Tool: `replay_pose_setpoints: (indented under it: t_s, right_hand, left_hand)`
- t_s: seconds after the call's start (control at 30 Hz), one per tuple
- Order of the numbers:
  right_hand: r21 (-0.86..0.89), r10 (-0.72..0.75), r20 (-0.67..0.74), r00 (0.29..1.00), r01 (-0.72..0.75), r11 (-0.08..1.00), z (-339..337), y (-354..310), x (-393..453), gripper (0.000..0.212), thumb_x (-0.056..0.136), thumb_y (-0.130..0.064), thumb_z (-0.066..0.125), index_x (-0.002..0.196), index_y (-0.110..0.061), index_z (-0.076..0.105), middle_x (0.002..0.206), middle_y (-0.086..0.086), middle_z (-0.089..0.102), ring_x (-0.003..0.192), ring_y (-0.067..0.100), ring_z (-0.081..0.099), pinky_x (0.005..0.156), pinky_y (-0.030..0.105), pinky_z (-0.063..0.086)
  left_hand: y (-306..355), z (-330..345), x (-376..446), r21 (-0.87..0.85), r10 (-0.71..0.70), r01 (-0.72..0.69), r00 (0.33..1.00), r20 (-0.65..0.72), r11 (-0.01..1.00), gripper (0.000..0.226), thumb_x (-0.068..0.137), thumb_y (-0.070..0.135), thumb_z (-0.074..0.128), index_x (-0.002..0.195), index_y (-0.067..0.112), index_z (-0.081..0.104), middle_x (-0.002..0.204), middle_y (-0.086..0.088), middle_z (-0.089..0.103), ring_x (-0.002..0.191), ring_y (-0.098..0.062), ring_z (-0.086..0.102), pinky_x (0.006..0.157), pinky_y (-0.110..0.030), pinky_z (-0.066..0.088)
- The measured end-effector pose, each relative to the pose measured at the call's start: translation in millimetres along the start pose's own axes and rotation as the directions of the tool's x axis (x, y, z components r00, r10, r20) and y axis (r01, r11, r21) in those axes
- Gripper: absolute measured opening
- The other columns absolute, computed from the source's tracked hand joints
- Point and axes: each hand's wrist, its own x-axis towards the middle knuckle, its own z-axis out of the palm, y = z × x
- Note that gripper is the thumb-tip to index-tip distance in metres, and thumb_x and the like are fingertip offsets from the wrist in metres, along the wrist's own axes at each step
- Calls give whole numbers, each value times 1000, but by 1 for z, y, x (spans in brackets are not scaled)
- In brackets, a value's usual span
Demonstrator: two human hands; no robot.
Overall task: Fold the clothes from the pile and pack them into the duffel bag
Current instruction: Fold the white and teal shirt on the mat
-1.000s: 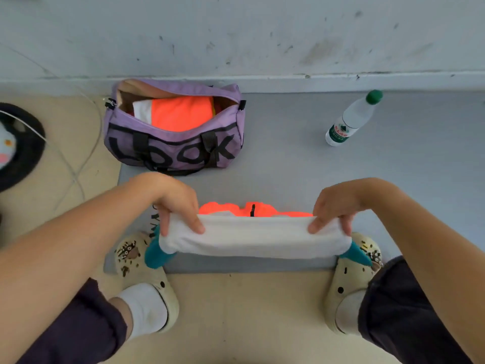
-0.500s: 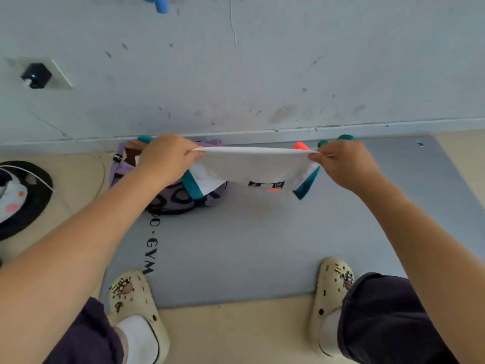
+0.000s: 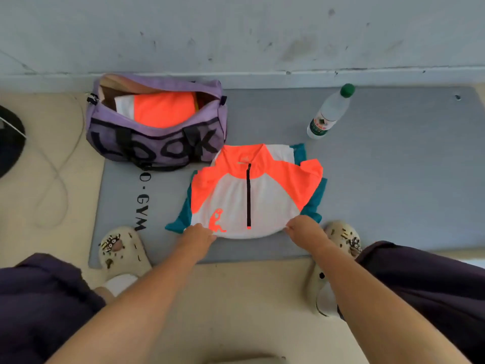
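I see the folded shirt (image 3: 249, 195) lying flat on the grey mat (image 3: 393, 179) at frame centre, just below and right of the open purple bag (image 3: 154, 145), which already holds an orange garment. My left hand (image 3: 198, 233) and right hand (image 3: 304, 228) sit at its near hem corners, fingers curled on the fabric; whether they pinch or merely press, I cannot tell. It looks light, soft and slippery, likely to unfold, so I'd slide both palms under the sides.
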Motion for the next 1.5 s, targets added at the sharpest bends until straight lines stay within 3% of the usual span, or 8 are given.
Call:
replay_pose_setpoints:
  t_s: [0.2, 0.3, 0.43, 0.7, 0.97, 1.17, 1.33, 1.5]
  right_hand:
    - [-167, -9, 385, 923, 79, 983, 26, -7, 27, 50, 87, -58, 57, 92, -9, 71, 91, 4, 69, 82, 22, 66, 77, 32, 47]
    - [-155, -51, 207, 977, 84, 984, 12, -13, 46, 46, 89, -59, 53, 91, -15, 64, 95, 1, 65, 86, 21, 63, 71, 31, 41]
    - [-91, -179, -186, 966, 164, 982, 7, -34, 71, 38, 94, -40, 54, 124, -16, 51, 121, 7, 54, 115, 27, 51, 77, 37, 47]
    - [-180, -215, -232, 949, 175, 968, 29, -68, 87, 93, 83, -52, 67, 155, -25, 14, 158, 10, 19, 145, 29, 19, 106, 45, 38]
    - [-184, -171, -279, 945, 122, 975, 29, -68, 90, 93, 84, -52, 66, 155, -20, 15, 154, 13, 24, 139, 33, 25, 98, 44, 46]
    - [-204, -161, -258, 953, 109, 973, 28, -71, 88, 95, 85, -55, 63, 155, -20, 10, 156, 13, 20, 142, 33, 21, 99, 44, 46]
    - [-191, -103, -316, 943, 43, 981, 22, -90, 87, 82, 87, -56, 58, 149, -13, 27, 148, 18, 31, 135, 35, 31, 99, 48, 38]
    - [-152, -290, -298, 909, 255, 955, 30, -115, 88, 83, 83, -41, 67, 153, -26, 24, 159, 14, 19, 146, 36, 18, 108, 51, 33]
  left_hand:
    - [-11, 26, 17, -56, -132, 192, 828, 545, 980, 69, 78, 74, 57, 104, 11, 69, 91, -7, 70, 72, -25, 69, 62, -26, 49]
    - [-21, 12, 37, -93, -143, 149, 987, 72, 984, 50, 89, 60, 55, 109, 16, 64, 108, -7, 67, 99, -28, 65, 75, -30, 45]
    - [-32, 1, 54, -278, -253, 128, 842, -476, 952, 39, 85, 39, 66, 109, 12, 53, 113, -13, 54, 110, -35, 51, 82, -46, 45]
    - [-62, 6, 81, -544, -186, 225, 974, 127, 808, 39, 77, 39, 77, 102, 11, 68, 108, -12, 70, 97, -28, 66, 79, -34, 51]
    - [-116, -22, 85, -354, -318, 240, 930, -181, 904, 39, 79, 41, 69, 59, 17, 45, 80, -8, 59, 85, -30, 60, 63, -34, 43]
    - [-150, -18, 80, -292, -355, 356, 933, 58, 888, 29, 80, 27, 68, 99, 10, 56, 107, -13, 61, 94, -30, 58, 73, -34, 43]
    - [-131, -12, 80, -614, -421, 130, 834, -357, 779, 30, 84, 45, 64, 97, 18, 61, 101, -3, 64, 94, -25, 59, 74, -32, 41]
    - [-98, -16, 102, -741, -354, 171, 930, -95, 649, 48, 76, 54, 74, 99, 14, 60, 93, 2, 61, 86, -17, 56, 71, -29, 38]
